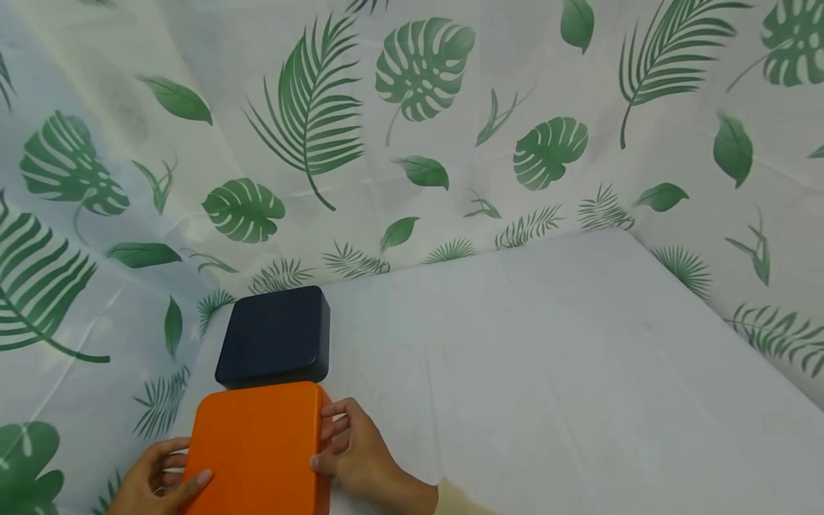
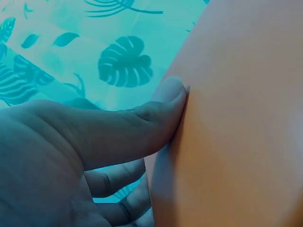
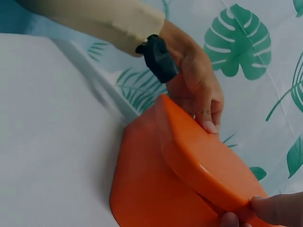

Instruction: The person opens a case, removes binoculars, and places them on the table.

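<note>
An orange box (image 1: 257,450) with rounded corners stands at the near left, seen from above in the head view. At its left side my left hand (image 1: 151,479) grips the orange lid (image 3: 213,156), thumb on the top face and fingers along the side. My right hand (image 1: 363,458) holds the opposite edge, its fingers curled at the side. In the right wrist view the lid sits tilted on the box body (image 3: 147,175), with a dark gap near the right fingertips (image 3: 274,208). The left wrist view shows the left thumb (image 2: 123,135) pressed on the orange surface.
A dark navy box (image 1: 273,336) stands just behind the orange one. Both are on a white table (image 1: 515,372), which stretches off to the right. Leaf-printed sheeting (image 1: 450,143) rises behind the table and along both sides.
</note>
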`<action>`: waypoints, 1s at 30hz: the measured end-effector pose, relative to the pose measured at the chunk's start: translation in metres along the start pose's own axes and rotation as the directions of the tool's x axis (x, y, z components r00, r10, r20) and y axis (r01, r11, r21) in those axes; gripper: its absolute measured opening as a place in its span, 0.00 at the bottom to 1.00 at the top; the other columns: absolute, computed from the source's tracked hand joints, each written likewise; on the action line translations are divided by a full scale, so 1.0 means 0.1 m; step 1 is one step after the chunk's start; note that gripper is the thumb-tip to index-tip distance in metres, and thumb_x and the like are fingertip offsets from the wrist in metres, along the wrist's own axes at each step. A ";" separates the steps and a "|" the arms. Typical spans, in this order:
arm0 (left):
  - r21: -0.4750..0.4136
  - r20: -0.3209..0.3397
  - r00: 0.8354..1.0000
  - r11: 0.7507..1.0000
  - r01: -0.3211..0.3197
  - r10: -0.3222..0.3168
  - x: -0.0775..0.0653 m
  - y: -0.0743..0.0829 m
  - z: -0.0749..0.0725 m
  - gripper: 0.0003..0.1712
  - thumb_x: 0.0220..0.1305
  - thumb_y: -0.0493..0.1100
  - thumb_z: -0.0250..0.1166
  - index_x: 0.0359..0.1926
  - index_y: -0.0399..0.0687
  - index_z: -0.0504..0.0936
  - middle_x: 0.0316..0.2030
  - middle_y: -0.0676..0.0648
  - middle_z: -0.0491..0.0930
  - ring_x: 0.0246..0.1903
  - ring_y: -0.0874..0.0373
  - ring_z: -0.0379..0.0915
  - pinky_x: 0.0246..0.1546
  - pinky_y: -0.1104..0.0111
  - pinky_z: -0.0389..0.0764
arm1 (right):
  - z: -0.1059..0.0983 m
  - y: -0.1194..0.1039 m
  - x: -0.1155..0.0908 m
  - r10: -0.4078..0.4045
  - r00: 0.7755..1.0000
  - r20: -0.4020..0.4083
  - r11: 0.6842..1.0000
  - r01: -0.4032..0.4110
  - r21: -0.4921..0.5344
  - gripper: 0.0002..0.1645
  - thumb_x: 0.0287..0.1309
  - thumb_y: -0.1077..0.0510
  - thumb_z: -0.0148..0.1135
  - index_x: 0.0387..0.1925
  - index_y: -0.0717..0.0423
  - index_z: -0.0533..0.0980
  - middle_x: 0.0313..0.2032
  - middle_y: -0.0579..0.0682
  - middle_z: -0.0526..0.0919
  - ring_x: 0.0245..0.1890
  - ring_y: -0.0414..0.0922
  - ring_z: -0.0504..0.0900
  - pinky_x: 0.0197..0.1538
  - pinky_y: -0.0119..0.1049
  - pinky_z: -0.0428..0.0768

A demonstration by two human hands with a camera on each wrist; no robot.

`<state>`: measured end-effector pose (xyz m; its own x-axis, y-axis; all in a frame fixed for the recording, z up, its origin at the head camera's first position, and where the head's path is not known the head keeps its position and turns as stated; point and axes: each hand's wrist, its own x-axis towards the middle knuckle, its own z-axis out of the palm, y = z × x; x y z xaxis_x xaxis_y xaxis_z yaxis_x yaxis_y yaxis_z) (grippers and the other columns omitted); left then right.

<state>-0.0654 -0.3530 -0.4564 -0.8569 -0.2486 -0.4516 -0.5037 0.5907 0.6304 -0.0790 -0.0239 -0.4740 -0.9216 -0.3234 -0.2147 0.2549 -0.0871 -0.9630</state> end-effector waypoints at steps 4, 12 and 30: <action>-0.035 -0.049 0.998 0.999 0.030 -0.032 -0.08 0.00 0.00 0.55 0.66 0.62 0.74 0.76 0.32 0.59 0.54 0.36 0.79 0.41 0.55 0.74 0.38 0.66 0.79 | -0.02 -0.03 -0.04 -0.023 1.000 0.017 1.000 0.023 -0.007 0.37 0.48 0.75 0.77 0.57 0.48 0.75 0.41 0.50 0.80 0.34 0.44 0.84 0.36 0.36 0.86; -0.113 -0.174 0.984 0.994 0.009 -0.029 -0.24 0.06 0.12 0.57 0.62 0.61 0.78 0.78 0.35 0.60 0.52 0.41 0.81 0.34 0.60 0.78 0.35 0.68 0.83 | -0.14 -0.11 -0.11 -0.100 0.994 0.041 0.995 0.100 -0.002 0.35 0.52 0.73 0.76 0.59 0.49 0.77 0.43 0.51 0.82 0.36 0.44 0.86 0.39 0.31 0.87; -0.239 -0.318 0.946 0.962 -0.135 0.053 -0.54 0.35 0.54 0.45 0.57 0.52 0.84 0.70 0.43 0.73 0.45 0.49 0.76 0.30 0.58 0.71 0.29 0.70 0.77 | -0.49 -0.28 -0.35 -0.091 0.995 -0.026 0.996 0.091 -0.023 0.33 0.58 0.67 0.75 0.65 0.51 0.77 0.48 0.55 0.81 0.41 0.49 0.86 0.40 0.39 0.91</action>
<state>-0.0311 -0.2774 -0.4443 -0.8728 -0.4483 -0.1928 -0.3953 0.4178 0.8181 -0.0687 0.0360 -0.4477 -0.9483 -0.2895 -0.1299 0.1633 -0.0941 -0.9821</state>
